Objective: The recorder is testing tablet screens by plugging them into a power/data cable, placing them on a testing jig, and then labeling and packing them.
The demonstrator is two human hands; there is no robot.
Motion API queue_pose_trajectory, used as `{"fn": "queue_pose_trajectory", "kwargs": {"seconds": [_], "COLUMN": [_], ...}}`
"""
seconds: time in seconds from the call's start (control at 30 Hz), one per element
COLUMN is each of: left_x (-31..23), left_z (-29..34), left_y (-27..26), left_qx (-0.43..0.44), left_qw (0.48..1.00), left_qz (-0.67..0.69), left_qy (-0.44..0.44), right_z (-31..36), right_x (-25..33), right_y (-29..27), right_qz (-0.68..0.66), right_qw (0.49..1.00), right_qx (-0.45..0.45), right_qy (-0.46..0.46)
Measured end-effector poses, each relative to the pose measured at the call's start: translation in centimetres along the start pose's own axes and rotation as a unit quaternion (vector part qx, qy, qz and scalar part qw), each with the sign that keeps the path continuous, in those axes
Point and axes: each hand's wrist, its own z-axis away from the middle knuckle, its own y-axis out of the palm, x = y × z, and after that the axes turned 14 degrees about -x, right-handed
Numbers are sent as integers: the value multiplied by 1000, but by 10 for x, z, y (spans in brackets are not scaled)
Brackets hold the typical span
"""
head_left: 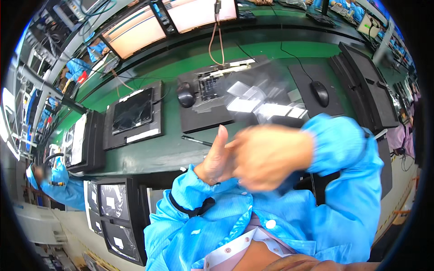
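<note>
Right now the right hand [273, 153] is the nearer of the two to the glossy, film-like sheet [270, 109], which shows just beyond its knuckles on the side away from the body. The sheet is badly smeared, so its long axis is uncertain; it seems to run mostly from left to right, across the right part of the central black mat [201, 122] and toward the right-hand black mat [299, 77]. Whether it rests there or is off the surface, I cannot tell.

The left hand [216, 160] has its thumb standing up and apart, with its fingers partly covered by the right hand; the two meet or overlap in front of the chest. The right fingers are curled and blurred, and whether either hand grasps anything cannot be made out.

As for edges, a black pen [195, 140] lies beyond the left thumb and slightly to its left, on the green bench top [149, 158], which stretches leftward along its front edge. A black computer mouse [185, 95] sits left of the sheet, another mouse [320, 93] to its right, and farther right black trays [383, 101] bound that side.
</note>
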Motion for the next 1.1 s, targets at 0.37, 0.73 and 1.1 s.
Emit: {"fn": "queue_pose_trajectory", "kwargs": {"seconds": [0.37, 0.73, 1.1], "left_x": [-19, -28, -21], "left_z": [85, 77, 86], "left_y": [-121, -122, -125], "left_qx": [-174, -181, -193], "left_qw": [933, 871, 869], "left_qz": [186, 260, 233], "left_qy": [254, 374, 392], "right_z": [75, 6, -50], "right_x": [-101, -52, -39], "right_y": [47, 74, 79], "right_qz": [281, -180, -204], "right_qw": [878, 824, 832], "right_qx": [-255, -364, -399], "right_qy": [293, 396, 327]}}
